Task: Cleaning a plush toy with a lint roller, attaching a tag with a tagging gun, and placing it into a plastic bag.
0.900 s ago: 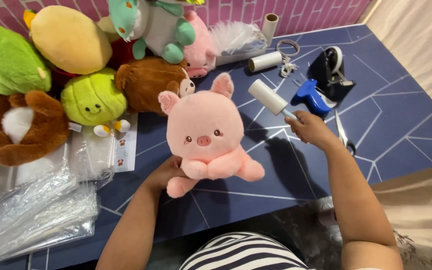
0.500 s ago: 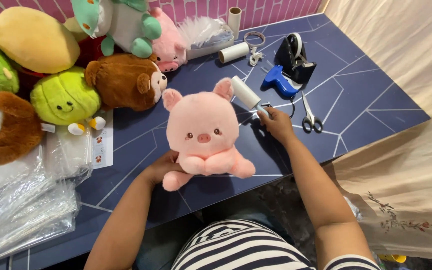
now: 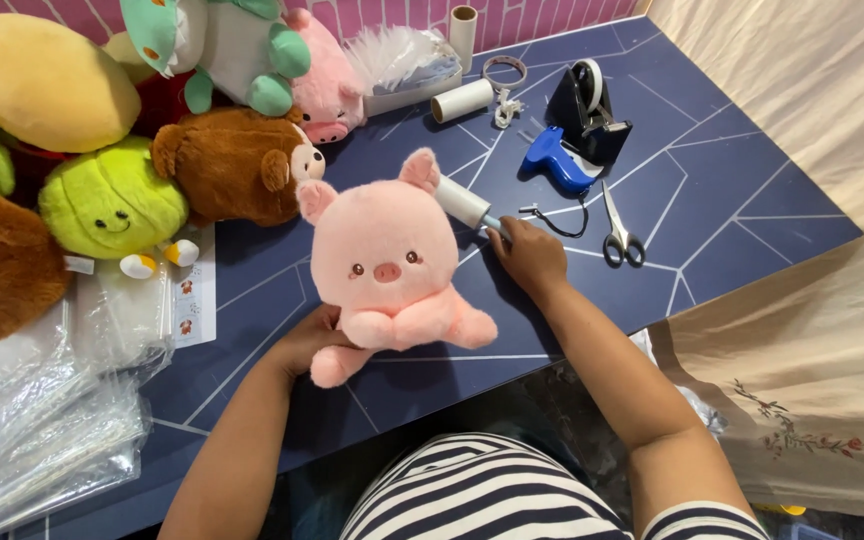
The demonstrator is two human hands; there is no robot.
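At lower left of the frame I see a stack of clear plastic bags (image 3: 42,420) on the blue desk (image 3: 712,200), and just above it a white card (image 3: 192,298) with small printed figures, partly under a lime-green plush (image 3: 112,200). A white tag (image 3: 79,265) sticks out beside the brown plush (image 3: 2,270) at the left edge. Near the top centre lies a crumpled clear bag (image 3: 397,60), with a cardboard tube (image 3: 463,25) upright beside it.

My left hand (image 3: 307,340) reaches in from below, fingers curled around the back and bottom of the pink pig (image 3: 387,260), holding it upright at frame centre, facing me. My right hand (image 3: 530,255) rests on the desk right of the pig, fist clenched around the handle of a lint roller (image 3: 464,203), whose white roll angles up-left behind the pig's ear.
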